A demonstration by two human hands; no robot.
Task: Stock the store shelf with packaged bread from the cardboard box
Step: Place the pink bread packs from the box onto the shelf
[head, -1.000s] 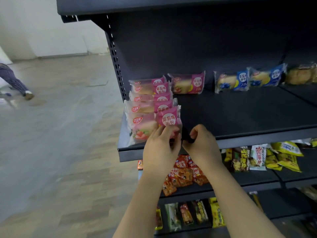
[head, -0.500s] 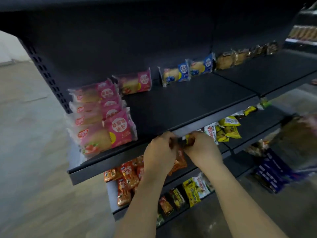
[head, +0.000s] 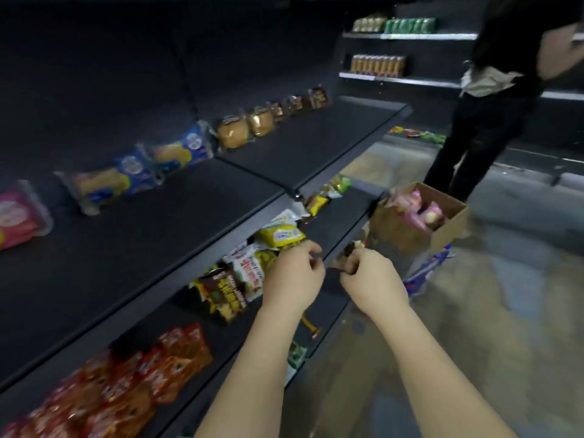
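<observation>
Fingers curled on left hand (head: pixel 295 279) and right hand (head: pixel 371 279), near black metal shelf's front edge (head: pixel 189 270); grasp unclear.
Pink film-wrapped bread packs (head: pixel 410 200) in brown cardboard box (head: pixel 395 232): likely light, squashy, slick; pinch sealed ends.

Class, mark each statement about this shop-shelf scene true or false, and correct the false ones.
1. The cardboard box stands open on the floor. True.
2. The box is empty. False: pink-wrapped packs lie in it.
3. Blue-wrapped bread packs sit at the back of the upper shelf. True.
4. The left hand holds a bread pack. False: it holds no pack; its fingers are curled, close to the right hand.
5. Nobody else is in view. False: a person in dark clothes stands beyond the box.
</observation>
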